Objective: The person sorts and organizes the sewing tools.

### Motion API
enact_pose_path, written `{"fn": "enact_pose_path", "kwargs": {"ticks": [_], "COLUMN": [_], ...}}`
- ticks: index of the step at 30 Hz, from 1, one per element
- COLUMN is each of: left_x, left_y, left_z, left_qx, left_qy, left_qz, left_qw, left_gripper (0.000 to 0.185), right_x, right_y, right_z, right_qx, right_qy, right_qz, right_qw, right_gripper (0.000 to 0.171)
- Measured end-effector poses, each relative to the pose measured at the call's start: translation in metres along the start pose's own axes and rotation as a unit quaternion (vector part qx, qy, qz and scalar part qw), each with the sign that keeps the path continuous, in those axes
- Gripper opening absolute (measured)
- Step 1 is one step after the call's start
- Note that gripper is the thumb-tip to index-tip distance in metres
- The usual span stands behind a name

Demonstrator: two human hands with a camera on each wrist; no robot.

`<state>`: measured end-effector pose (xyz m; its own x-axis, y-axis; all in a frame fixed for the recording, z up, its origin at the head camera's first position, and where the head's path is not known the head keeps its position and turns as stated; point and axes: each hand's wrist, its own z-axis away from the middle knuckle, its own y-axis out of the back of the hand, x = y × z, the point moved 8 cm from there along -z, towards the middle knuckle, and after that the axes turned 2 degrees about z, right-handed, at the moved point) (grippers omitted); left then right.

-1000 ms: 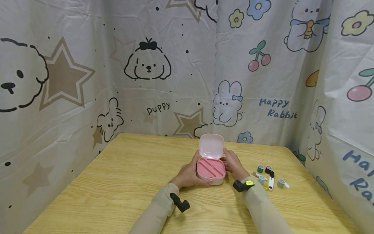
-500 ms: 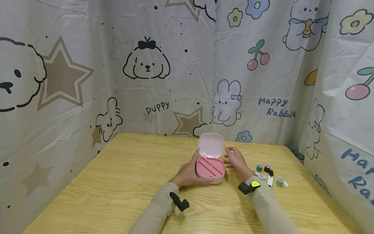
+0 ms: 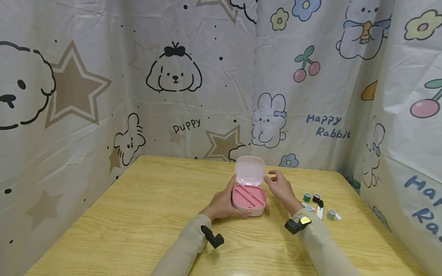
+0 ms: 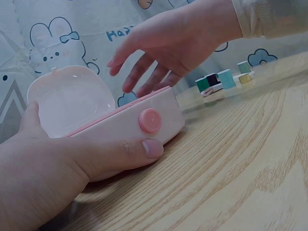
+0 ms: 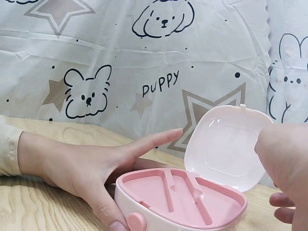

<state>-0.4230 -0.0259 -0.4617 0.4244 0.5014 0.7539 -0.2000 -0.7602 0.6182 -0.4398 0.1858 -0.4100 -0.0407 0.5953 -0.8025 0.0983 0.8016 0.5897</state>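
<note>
L hand [image 3: 221, 205] grips pink box [image 3: 255, 211] on table [image 3: 165, 191], thumb on near side; lid [image 3: 250, 170] stands up at far side. R hand [image 3: 281, 189] loose, nothing held, just right of lid, contact unclear. Prob. best: brace box flat w/ L, touch lid lightly so box doesn't tip

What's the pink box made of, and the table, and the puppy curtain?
Pink box: probably hard plastic, smooth and glossy; its lid shows shiny highlights.
Table: wood, or a wood-look top, since grain lines run along it; slightly shiny.
Curtain: probably thin fabric, mostly matte, because it hangs in creases, though plastic is possible.
</note>
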Motion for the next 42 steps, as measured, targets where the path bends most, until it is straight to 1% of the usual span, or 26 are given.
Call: {"fn": "enact_pose_path", "kwargs": {"ticks": [4,6,12,19,25,31,35,38,42], "left_x": [0.000,0.000,-0.001,-0.004,-0.003,0.000,0.000,-0.002,-0.005], "left_y": [-0.001,-0.002,-0.002,-0.002,-0.003,-0.003,-0.003,-0.003,-0.004], "left_z": [-0.001,-0.002,-0.001,0.000,-0.002,-0.003,-0.003,-0.002,-0.003], "left_qx": [-0.003,-0.002,-0.003,-0.001,0.002,-0.001,-0.002,0.000,0.002], "left_qy": [0.002,0.004,0.004,0.004,-0.002,-0.005,-0.005,-0.004,-0.005], "left_qz": [0.000,-0.001,-0.005,-0.008,-0.016,-0.015,-0.026,-0.033,-0.035], "left_qw": [1.0000,1.0000,1.0000,1.0000,0.9999,0.9999,0.9996,0.9994,0.9994], "left_gripper": [0.149,0.149,0.148,0.148,0.148,0.147,0.146,0.146,0.147], "right_x": [-0.004,-0.008,-0.018,-0.034,-0.043,-0.042,-0.043,-0.043,-0.039], "right_y": [0.004,0.005,-0.002,-0.013,-0.021,-0.033,-0.042,-0.049,-0.054], "right_z": [0.002,0.004,0.009,0.015,0.020,0.024,0.029,0.032,0.034], "right_qx": [0.010,0.015,0.017,0.033,0.034,0.024,0.016,0.012,0.010], "right_qy": [0.016,0.031,0.081,0.145,0.189,0.211,0.236,0.245,0.231], "right_qz": [0.010,0.013,0.023,0.065,0.092,0.119,0.141,0.161,0.185], "right_qw": [1.000,0.999,0.996,0.987,0.977,0.970,0.961,0.956,0.955], "right_gripper": [0.051,0.052,0.053,0.054,0.056,0.052,0.047,0.046,0.042]}}
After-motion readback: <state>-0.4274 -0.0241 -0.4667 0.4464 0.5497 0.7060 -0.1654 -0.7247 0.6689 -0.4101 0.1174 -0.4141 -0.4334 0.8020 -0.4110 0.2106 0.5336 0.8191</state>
